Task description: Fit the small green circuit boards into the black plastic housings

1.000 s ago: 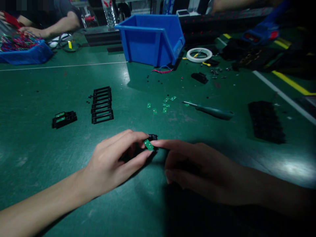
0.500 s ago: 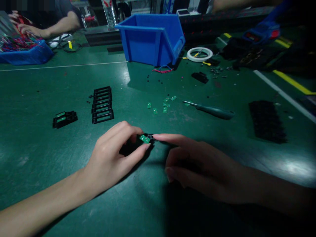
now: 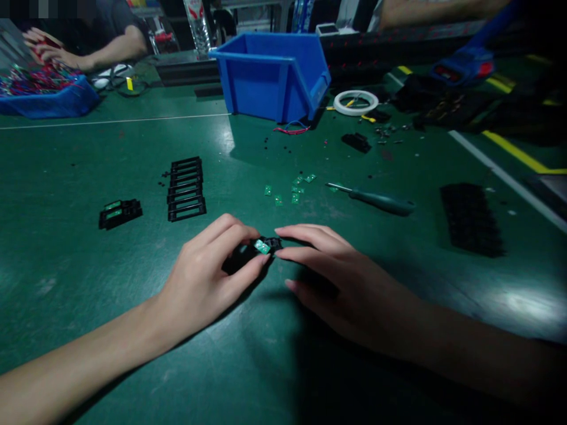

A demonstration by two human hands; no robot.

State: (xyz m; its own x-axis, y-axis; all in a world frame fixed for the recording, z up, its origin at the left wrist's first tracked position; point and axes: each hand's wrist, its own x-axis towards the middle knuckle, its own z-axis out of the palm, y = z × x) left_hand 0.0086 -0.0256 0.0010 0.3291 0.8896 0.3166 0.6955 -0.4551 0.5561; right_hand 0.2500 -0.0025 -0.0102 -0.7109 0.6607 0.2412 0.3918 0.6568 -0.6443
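Observation:
My left hand (image 3: 208,277) pinches a small black plastic frame (image 3: 248,252) against the green mat, with a tiny green circuit board (image 3: 262,246) sitting on its right end. My right hand (image 3: 345,283) reaches in from the right; its index and middle fingertips touch the frame's right end beside the board. More small green boards (image 3: 292,190) lie scattered just beyond. A row of black frames (image 3: 185,189) lies to the far left, and two frames fitted with green boards (image 3: 119,213) lie further left.
A green-handled screwdriver (image 3: 376,200) lies right of the boards. A blue bin (image 3: 274,74), a white tape ring (image 3: 355,101) and a black foam pad (image 3: 472,218) stand around. Another person's hands (image 3: 48,53) work over a tray of coloured wires (image 3: 39,88) at the far left.
The green board has gone from tilted between my fingertips to lying on the frame's end. My right hand's fingers have spread and shifted slightly forward; both hands moved a little away from me.

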